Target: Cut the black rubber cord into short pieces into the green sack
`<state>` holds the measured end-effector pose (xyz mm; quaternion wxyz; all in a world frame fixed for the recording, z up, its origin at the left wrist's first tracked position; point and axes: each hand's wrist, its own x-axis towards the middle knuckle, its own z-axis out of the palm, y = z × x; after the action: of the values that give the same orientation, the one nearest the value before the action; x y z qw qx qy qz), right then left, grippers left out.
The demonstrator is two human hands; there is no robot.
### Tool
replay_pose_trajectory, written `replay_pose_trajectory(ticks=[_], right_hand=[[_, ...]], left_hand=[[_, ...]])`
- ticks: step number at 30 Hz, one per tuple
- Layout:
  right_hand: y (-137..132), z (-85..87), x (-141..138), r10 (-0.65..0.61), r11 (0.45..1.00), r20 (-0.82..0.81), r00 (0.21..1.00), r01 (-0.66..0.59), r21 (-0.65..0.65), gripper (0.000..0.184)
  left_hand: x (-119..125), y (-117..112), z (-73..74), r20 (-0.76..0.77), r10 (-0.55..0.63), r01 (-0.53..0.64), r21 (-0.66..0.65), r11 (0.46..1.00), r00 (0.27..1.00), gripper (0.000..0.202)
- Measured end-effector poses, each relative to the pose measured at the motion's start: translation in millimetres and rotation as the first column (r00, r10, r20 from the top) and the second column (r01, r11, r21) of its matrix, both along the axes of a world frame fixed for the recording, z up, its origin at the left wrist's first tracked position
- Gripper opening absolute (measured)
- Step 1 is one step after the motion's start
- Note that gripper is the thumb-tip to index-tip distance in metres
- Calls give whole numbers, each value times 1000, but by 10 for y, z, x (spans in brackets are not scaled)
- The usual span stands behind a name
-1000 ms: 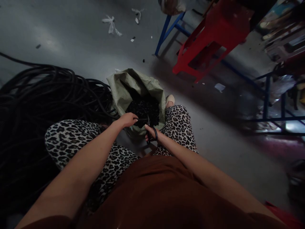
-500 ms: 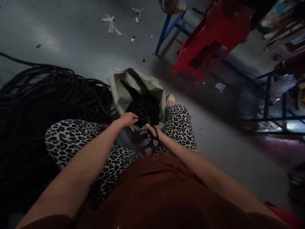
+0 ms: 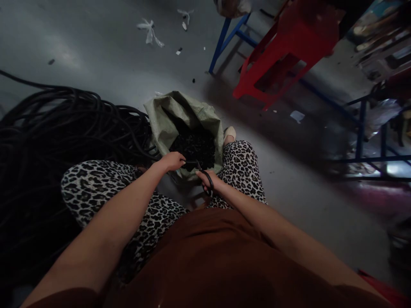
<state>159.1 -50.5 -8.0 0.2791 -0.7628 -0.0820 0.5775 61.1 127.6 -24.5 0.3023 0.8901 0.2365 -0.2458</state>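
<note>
My left hand (image 3: 173, 161) is closed on a thin black cord (image 3: 190, 162), whose end sticks out to the right past the fingertips. In my right hand (image 3: 203, 176) is a pair of black-handled scissors (image 3: 208, 185), the blades pointing up and left beside the cord's end. Whether the blades touch the cord is too small to tell. Both hands are over the near rim of a pale green woven sack (image 3: 157, 122). Inside the sack lies a heap of small black pieces (image 3: 194, 143).
A large tangle of black cord (image 3: 73, 113) spreads over the floor at the left. A red plastic stool (image 3: 285, 55) and a blue metal frame (image 3: 221, 45) stand at the upper right. Plastic scraps (image 3: 149, 32) litter the grey floor. My knees, in leopard-print trousers (image 3: 96, 184), flank the sack.
The scissors have tilted a little to the left and their handles have shifted in my right hand. My left hand has hardly moved.
</note>
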Motion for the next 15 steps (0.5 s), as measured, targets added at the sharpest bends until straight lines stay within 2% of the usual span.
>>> replay_pose_trajectory(ticks=[4, 9, 12, 15], right_hand=[[-22, -45, -2, 39, 999, 1, 999, -39, -18, 29], [-8, -5, 10, 42, 998, 17, 999, -41, -47, 32], [-6, -13, 23, 39, 999, 16, 999, -39, -35, 33], [-14, -67, 29, 1, 1000, -52, 999, -3, -29, 34]], left_hand=[[-3, -6, 26, -29, -23, 24, 25, 999, 999, 34], [-12, -3, 72, -72, 7, -2, 69, 998, 997, 34], [-15, 10, 62, -60, 30, -25, 81, 996, 998, 35], [-12, 27, 44, -20, 63, -61, 88, 994, 998, 36]])
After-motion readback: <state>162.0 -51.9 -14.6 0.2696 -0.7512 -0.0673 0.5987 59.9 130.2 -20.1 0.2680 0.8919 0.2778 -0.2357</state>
